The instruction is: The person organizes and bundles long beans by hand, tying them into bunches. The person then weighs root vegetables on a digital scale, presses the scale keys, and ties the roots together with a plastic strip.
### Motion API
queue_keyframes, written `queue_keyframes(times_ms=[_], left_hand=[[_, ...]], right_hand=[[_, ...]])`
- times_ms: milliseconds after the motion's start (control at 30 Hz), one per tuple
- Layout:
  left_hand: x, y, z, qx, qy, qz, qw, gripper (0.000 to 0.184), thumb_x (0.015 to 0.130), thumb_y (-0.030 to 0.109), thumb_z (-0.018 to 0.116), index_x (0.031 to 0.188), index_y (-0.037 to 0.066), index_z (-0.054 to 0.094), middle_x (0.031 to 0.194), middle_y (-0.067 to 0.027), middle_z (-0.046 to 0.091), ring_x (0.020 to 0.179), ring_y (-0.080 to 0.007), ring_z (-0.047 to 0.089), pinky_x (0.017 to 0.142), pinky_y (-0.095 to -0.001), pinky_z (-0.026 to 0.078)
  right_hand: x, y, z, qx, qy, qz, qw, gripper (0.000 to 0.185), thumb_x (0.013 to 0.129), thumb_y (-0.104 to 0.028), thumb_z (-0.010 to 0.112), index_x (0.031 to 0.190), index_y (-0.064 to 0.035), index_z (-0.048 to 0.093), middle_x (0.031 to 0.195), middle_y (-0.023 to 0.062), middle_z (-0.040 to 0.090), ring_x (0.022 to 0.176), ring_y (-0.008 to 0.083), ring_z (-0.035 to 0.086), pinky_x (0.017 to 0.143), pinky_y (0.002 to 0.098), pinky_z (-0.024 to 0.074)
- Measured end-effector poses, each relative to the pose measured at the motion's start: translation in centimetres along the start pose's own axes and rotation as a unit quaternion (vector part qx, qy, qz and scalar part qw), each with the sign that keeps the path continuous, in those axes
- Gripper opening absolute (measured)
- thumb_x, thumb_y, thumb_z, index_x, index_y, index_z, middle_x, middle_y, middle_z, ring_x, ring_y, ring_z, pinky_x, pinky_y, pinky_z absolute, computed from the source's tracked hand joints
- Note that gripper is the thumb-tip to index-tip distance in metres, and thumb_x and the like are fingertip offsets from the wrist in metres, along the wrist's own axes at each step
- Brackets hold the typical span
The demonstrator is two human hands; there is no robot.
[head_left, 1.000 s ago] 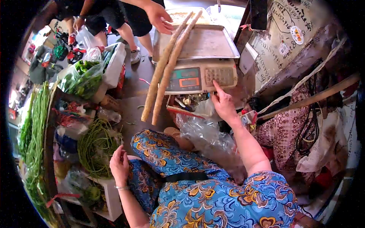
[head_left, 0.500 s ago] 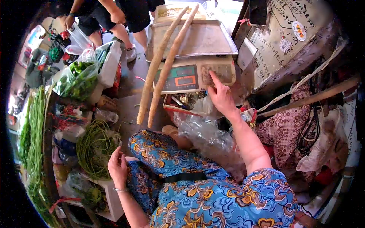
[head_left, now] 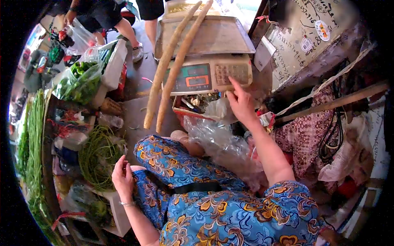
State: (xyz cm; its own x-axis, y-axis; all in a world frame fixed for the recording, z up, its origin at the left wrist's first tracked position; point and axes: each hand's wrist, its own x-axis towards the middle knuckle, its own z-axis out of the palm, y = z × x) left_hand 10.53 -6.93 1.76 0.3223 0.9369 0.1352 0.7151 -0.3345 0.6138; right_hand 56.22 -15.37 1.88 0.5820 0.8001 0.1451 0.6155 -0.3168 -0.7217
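Note:
Two long tan roots (head_left: 172, 69) lie slanted across the metal tray (head_left: 217, 37) of a weighing scale (head_left: 221, 76), their lower ends sticking out past its front left. My right hand (head_left: 242, 104) has its index finger stretched out at the lower edge of the scale's keypad, and nothing is held in it. My left hand (head_left: 123, 175) rests by my left knee, fingers loosely curled and apart, holding nothing. Beside it is a coil of long green beans (head_left: 100, 158).
A small box of odds and ends (head_left: 193, 104) and clear plastic bags (head_left: 217, 137) sit below the scale. Bagged green vegetables (head_left: 80, 82) and long green stalks (head_left: 35, 139) are at left. People stand at the top left. A wooden bar (head_left: 336, 104) slants at right.
The other person's hand near the roots has drawn back out of view. My right index finger has moved down the keypad. The view has shifted slightly.

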Motion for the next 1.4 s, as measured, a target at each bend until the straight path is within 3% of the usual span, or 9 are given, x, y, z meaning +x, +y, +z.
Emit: queue_keyframes(times_ms=[100,367,733,867,933,1033,1200,1300,1400], left_hand=[[-0.1,-0.6,-0.1,-0.009,0.004,0.002,1.0,0.032,0.09,0.005,0.059,0.122,0.004,0.061,0.099,-0.0116,0.067,0.085,-0.0207,0.065,0.075,-0.032,0.052],[0.2,-0.3,-0.1,-0.012,-0.009,-0.016,1.0,0.033,0.089,0.004,0.06,0.122,0.004,0.061,0.096,-0.0111,0.067,0.084,-0.0207,0.065,0.076,-0.0313,0.052],[0.3,-0.5,0.0,-0.02,-0.016,-0.031,0.999,0.033,0.09,0.004,0.06,0.122,0.004,0.061,0.095,-0.0111,0.067,0.083,-0.0198,0.064,0.077,-0.0307,0.051],[0.2,-0.8,0.0,-0.029,-0.018,-0.045,0.998,0.033,0.089,0.003,0.061,0.122,0.004,0.061,0.095,-0.0111,0.066,0.083,-0.0196,0.063,0.078,-0.03,0.051],[0.2,-0.3,0.0,-0.026,-0.012,-0.032,0.999,0.033,0.089,0.002,0.06,0.122,0.004,0.061,0.095,-0.0111,0.066,0.083,-0.0197,0.063,0.078,-0.03,0.051],[0.1,-0.6,0.0,-0.019,-0.013,-0.019,1.0,0.032,0.089,0.002,0.06,0.121,0.004,0.061,0.094,-0.011,0.066,0.082,-0.0198,0.063,0.077,-0.0299,0.051],[0.3,-0.5,0.0,-0.017,-0.015,-0.037,0.999,0.032,0.089,0.002,0.06,0.12,0.003,0.061,0.093,-0.0112,0.066,0.081,-0.0193,0.064,0.075,-0.0296,0.052],[0.4,0.4,-0.2,-0.003,-0.021,-0.025,0.999,0.031,0.089,0.002,0.06,0.12,0.003,0.061,0.093,-0.0117,0.066,0.081,-0.0201,0.064,0.076,-0.0303,0.052],[0.2,-1.3,0.4,-0.013,-0.021,-0.033,0.999,0.032,0.089,0.002,0.06,0.121,0.003,0.061,0.095,-0.0118,0.067,0.084,-0.0206,0.065,0.077,-0.0308,0.052]], right_hand=[[-1.4,1.4,1.4,-0.063,0.057,-0.108,0.991,0.057,0.09,-0.015,0.057,0.145,-0.0145,0.04,0.072,0.0213,0.062,0.062,0.0346,0.062,0.06,0.0453,0.0465],[-1.1,0.8,1.8,-0.103,-0.007,-0.026,0.994,0.054,0.091,-0.02,0.057,0.143,-0.0116,0.042,0.07,0.0231,0.062,0.061,0.0396,0.061,0.059,0.0492,0.0473],[2.2,-0.4,1.4,-0.071,0.06,-0.086,0.992,0.048,0.089,-0.009,0.053,0.137,-0.0075,0.048,0.108,0.033,0.061,0.096,0.0461,0.061,0.085,0.0483,0.049],[2.0,-1.7,0.8,0.031,0.045,-0.085,0.995,0.041,0.089,-0.01,0.054,0.13,-0.0078,0.054,0.11,0.0269,0.064,0.096,0.0414,0.064,0.084,0.0446,0.0504],[0.2,-3.8,0.3,0.019,-0.05,0.031,0.998,0.034,0.089,-0.011,0.055,0.123,-0.0093,0.059,0.105,0.0199,0.067,0.096,0.0338,0.066,0.084,0.0409,0.0506],[-2.8,0.1,6.1,0.179,-0.163,0.0,0.97,0.027,0.089,-0.014,0.056,0.115,-0.0094,0.062,0.094,0.0165,0.069,0.093,0.0281,0.067,0.08,0.0404,0.0505],[-7.2,-2.0,9.3,0.142,-0.372,0.008,0.917,0.026,0.092,-0.023,0.055,0.113,-0.0088,0.063,0.094,0.0152,0.069,0.09,0.0277,0.067,0.079,0.0381,0.051],[-7.2,-1.6,9.9,0.168,-0.253,-0.06,0.951,0.027,0.09,-0.006,0.055,0.117,-0.0073,0.06,0.072,0.0071,0.061,0.063,0.0122,0.055,0.062,0.0304,0.0464],[-5.3,-1.3,7.1,0.137,-0.138,-0.011,0.981,0.039,0.089,-0.007,0.059,0.127,-0.0095,0.056,0.07,0.0098,0.059,0.061,0.0146,0.055,0.059,0.0318,0.0448]])
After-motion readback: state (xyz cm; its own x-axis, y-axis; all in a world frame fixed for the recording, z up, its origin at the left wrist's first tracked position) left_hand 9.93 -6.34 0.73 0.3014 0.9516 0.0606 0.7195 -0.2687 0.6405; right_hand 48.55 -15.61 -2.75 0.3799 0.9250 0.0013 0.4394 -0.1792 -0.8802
